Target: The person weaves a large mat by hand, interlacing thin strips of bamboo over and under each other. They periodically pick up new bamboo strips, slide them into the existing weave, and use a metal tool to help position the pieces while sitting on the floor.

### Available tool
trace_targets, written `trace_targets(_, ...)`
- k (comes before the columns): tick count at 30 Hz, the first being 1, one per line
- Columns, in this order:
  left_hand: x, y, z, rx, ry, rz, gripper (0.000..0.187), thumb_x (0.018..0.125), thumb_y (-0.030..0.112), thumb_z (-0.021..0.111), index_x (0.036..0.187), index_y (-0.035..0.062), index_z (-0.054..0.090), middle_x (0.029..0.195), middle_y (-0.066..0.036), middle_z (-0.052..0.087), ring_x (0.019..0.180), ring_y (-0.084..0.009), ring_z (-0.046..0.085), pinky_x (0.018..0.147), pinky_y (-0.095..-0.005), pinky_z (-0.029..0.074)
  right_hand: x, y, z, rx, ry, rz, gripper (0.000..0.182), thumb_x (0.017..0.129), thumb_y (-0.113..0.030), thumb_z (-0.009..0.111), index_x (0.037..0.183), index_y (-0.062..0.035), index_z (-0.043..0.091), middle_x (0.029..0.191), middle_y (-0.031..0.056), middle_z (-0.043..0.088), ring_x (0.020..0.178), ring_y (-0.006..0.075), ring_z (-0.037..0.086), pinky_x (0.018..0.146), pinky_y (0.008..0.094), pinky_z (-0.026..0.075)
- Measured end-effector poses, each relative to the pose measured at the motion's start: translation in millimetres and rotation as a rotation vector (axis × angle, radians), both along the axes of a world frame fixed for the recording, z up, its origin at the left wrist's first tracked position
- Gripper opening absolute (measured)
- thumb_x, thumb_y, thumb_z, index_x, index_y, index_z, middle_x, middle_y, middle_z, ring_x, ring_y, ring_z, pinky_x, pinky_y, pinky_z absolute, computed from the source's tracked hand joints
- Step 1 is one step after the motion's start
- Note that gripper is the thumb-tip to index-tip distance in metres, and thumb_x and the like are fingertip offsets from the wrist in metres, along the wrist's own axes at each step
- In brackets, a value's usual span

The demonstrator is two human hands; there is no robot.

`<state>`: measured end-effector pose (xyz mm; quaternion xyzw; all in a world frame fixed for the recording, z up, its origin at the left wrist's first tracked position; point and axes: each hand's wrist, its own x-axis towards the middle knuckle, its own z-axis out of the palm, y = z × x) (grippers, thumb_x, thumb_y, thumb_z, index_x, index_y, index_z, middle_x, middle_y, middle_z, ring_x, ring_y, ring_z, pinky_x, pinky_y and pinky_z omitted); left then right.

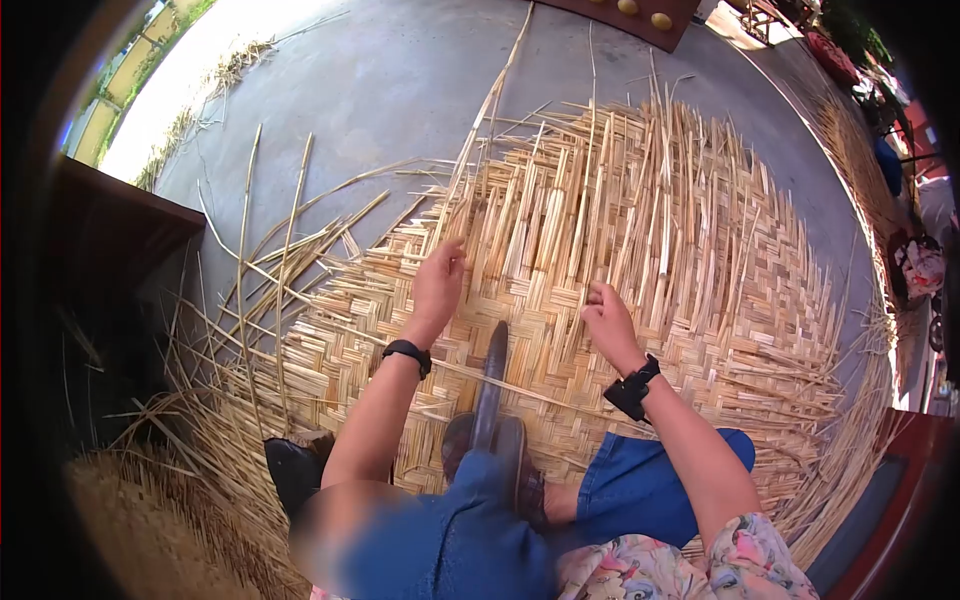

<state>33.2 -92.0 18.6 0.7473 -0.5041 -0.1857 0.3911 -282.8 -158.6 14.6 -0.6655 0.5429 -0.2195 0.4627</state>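
A large woven mat (560,300) of split straw-coloured strips spreads over the floor beneath both hands. My left hand (438,283) is over its left middle part, fingers curled at the lower end of long strips (485,115) that run up past the mat's top edge. Right of it, my right hand (610,318) has thumb and fingertips pinched together by upright strips; what is between them is too small to make out. A dark, pointed flat tool (490,385) lies between my forearms, its tip on the weave and its lower end near my shoes.
Loose strips (290,240) lie scattered on the grey floor (350,95) at the left. A dark wooden piece (130,210) stands at the left edge, a reddish-brown panel (650,18) at the top. My shoe (508,445) and blue-clothed knees are at the bottom.
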Motion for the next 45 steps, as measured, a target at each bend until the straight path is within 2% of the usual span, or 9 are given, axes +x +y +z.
trace_targets(7,13.0,-60.8,3.2,0.462,0.702,-0.228,0.027,0.079,0.006,0.080,0.099,-0.0016,0.063,0.086,-0.009,0.068,0.076,-0.0183,0.066,0.066,-0.0347,0.051,-6.7,-13.8,32.4,0.508,-0.152,0.216,0.041,0.092,-0.013,0.070,0.129,-0.0004,0.057,0.119,0.0039,0.066,0.104,0.0131,0.062,0.093,0.0299,0.050)
trace_targets(13,-8.3,-57.1,3.0,0.413,0.108,-0.099,0.039,0.074,0.016,0.080,0.103,-0.0013,0.061,0.088,-0.015,0.068,0.084,-0.0287,0.067,0.074,-0.0420,0.051,8.4,-13.2,28.8,0.009,0.309,0.284,0.022,0.085,-0.017,0.079,0.091,-0.0041,0.062,0.074,0.0069,0.067,0.067,0.0174,0.065,0.064,0.0326,0.050)
trace_targets(23,-3.2,-43.3,-6.1,0.259,0.448,-0.131,0.028,0.084,0.009,0.074,0.107,-0.0012,0.063,0.090,-0.011,0.069,0.083,-0.0266,0.065,0.078,-0.0373,0.050,-15.8,-5.3,26.8,0.199,0.114,0.267,0.023,0.080,-0.015,0.080,0.092,-0.0028,0.064,0.080,0.0067,0.068,0.069,0.0177,0.065,0.065,0.0326,0.050)
trace_targets(26,-27.3,-32.4,9.0,-0.296,-0.151,0.086,0.027,0.086,0.010,0.072,0.110,0.0024,0.064,0.093,-0.009,0.067,0.089,-0.0265,0.063,0.079,-0.0380,0.050,-10.9,5.5,23.0,0.048,0.173,0.214,0.023,0.078,-0.018,0.080,0.088,-0.0042,0.064,0.083,0.0079,0.067,0.073,0.0236,0.065,0.064,0.0372,0.048)
trace_targets(29,-85.8,-6.1,59.1,0.030,-0.185,-0.055,0.022,0.085,0.013,0.075,0.102,0.0070,0.064,0.090,-0.008,0.065,0.089,-0.0287,0.062,0.076,-0.0409,0.050,-6.7,17.7,24.5,-0.097,0.236,0.131,0.031,0.074,-0.024,0.081,0.084,-0.0043,0.060,0.080,0.0105,0.064,0.078,0.0305,0.063,0.067,0.0415,0.048)
trace_targets(34,-164.8,17.8,37.6,0.373,-0.283,-0.466,0.039,0.070,0.032,0.089,0.074,0.0073,0.058,0.076,-0.011,0.063,0.079,-0.0330,0.063,0.069,-0.0454,0.048,-12.6,17.1,17.9,-0.059,0.243,0.133,0.035,0.074,-0.029,0.082,0.090,-0.0068,0.060,0.086,0.0090,0.065,0.086,0.0317,0.063,0.073,0.0455,0.050)
trace_targets(38,-165.9,19.1,21.7,0.431,-0.343,-0.459,0.039,0.069,0.031,0.090,0.073,0.0070,0.059,0.076,-0.010,0.062,0.077,-0.0324,0.062,0.067,-0.0449,0.048,-42.4,20.9,48.2,0.129,-0.120,-0.016,0.065,0.083,-0.032,0.078,0.135,-0.0066,0.049,0.106,0.0203,0.068,0.090,0.0324,0.067,0.077,0.0456,0.052)
trace_targets(42,-153.1,14.1,26.7,0.463,-0.232,-0.515,0.037,0.071,0.029,0.089,0.071,0.0057,0.059,0.075,-0.009,0.061,0.075,-0.0315,0.061,0.068,-0.0437,0.049,-124.8,6.0,65.6,-0.020,0.654,-0.150,0.073,0.095,-0.020,0.059,0.159,-0.0095,0.025,0.090,0.0169,0.073,0.077,0.0327,0.071,0.068,0.0453,0.054)
trace_targets(45,-169.2,15.5,51.4,0.245,-0.415,-0.467,0.052,0.078,0.024,0.084,0.120,0.0047,0.061,0.125,-0.017,0.060,0.119,-0.0350,0.055,0.100,-0.0471,0.043,-152.0,18.2,40.5,0.023,0.867,0.104,0.072,0.099,-0.016,0.049,0.163,-0.0106,0.017,0.081,0.0150,0.073,0.071,0.0342,0.071,0.064,0.0473,0.054)
